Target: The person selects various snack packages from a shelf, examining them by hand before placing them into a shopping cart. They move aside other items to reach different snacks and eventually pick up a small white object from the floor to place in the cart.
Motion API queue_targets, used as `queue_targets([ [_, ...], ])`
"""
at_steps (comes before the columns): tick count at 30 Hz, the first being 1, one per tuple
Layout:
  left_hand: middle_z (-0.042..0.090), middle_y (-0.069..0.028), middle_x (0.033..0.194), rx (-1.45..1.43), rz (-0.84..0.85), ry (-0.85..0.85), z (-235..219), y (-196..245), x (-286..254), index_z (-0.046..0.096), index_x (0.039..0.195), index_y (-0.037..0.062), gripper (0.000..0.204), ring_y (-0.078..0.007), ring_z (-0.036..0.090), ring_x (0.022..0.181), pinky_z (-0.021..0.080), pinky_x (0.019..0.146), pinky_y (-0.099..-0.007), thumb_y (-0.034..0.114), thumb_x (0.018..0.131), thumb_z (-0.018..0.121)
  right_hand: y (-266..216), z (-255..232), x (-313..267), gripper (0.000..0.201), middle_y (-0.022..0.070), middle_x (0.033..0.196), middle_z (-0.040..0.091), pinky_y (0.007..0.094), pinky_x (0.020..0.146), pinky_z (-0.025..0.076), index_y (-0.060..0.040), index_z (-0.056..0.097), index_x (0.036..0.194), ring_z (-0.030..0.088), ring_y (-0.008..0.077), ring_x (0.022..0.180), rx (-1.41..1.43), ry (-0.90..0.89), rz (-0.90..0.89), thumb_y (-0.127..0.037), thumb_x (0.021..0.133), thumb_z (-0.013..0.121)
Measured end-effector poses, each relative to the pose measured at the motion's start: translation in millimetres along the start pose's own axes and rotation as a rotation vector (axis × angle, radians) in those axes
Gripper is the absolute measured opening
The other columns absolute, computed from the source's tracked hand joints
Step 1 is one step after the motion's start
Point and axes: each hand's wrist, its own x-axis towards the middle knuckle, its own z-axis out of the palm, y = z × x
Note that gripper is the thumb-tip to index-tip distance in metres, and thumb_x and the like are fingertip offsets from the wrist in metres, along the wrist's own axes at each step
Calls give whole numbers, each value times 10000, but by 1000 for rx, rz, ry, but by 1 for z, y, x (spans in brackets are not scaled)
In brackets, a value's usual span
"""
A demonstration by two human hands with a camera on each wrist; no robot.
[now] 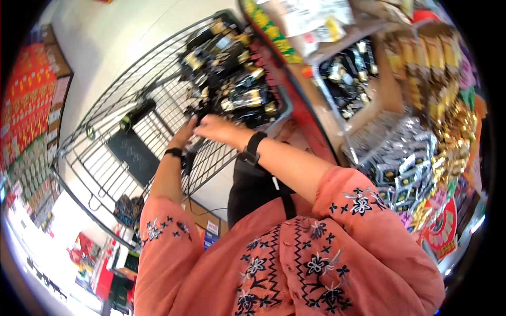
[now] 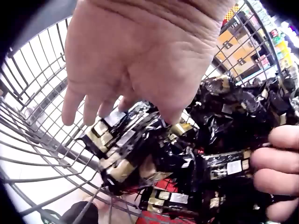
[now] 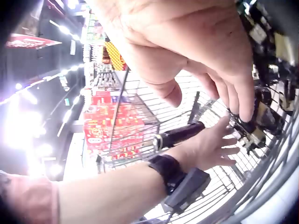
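Note:
A heap of small black packets with gold and white labels (image 1: pixel 232 68) lies in a wire shopping cart (image 1: pixel 97 184). My left hand (image 1: pixel 183 135) hangs over the near side of the heap, fingers spread and extended in the right wrist view. From the left wrist view, the left hand (image 2: pixel 140 60) overlaps several packets (image 2: pixel 133 149) with its fingertips and thumb. Close beside it is my right hand (image 1: pixel 224 130), its fingers loosely bent at the edge of the packets. In the right wrist view, the right hand (image 3: pixel 196 46) shows thumb and fingers apart, with nothing seen between them.
The cart's black handle bar (image 3: pixel 180 135) and a dark panel (image 1: pixel 133 156) are at its left. A display on the right holds a clear bin of black packets (image 1: pixel 345 79), silver packets (image 1: pixel 403 158) and gold packets (image 1: pixel 453 124). Red boxes (image 1: pixel 26 87) are stacked far left.

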Motion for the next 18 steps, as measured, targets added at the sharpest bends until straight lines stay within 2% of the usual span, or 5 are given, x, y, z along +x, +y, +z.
queue_targets([
  [2,464,-120,1535,33,12,-24,-7,2,-5,378,1539,129,890,-373,450,1370,428,1002,-608,760,917,458,-16,-16,-30,387,45,818,660,332,599,497,-25,699,994,593,144,705,157,-155,-78,-402,910,678],
  [5,638,-154,1281,250,234,-6,-16,14,-22,487,1443,57,674,-279,659,1044,577,717,-374,542,976,506,-73,-59,-108,437,102,1072,681,327,763,578,-3,640,1194,670,192,948,436,-265,-76,-370,959,639],
  [9,672,-120,1176,236,365,24,33,128,-131,540,1381,8,597,-203,674,994,565,727,-322,469,1001,546,-112,-137,-210,393,145,1136,692,349,821,588,12,615,1230,691,222,1016,637,-191,-307,-323,1027,589],
  [15,678,-137,1141,96,771,-44,166,282,-257,573,1281,-13,433,-206,682,987,555,839,-318,356,1062,513,-74,-242,-275,278,116,1026,703,310,754,578,-35,632,1123,696,199,916,675,631,-382,-281,995,619],
  [18,700,-124,1079,316,915,-84,231,316,-260,620,1234,-22,412,-209,690,969,547,867,-328,336,1050,532,-42,-292,-280,260,69,970,684,292,737,538,-50,635,1095,668,167,900,592,965,-378,-268,953,641],
])
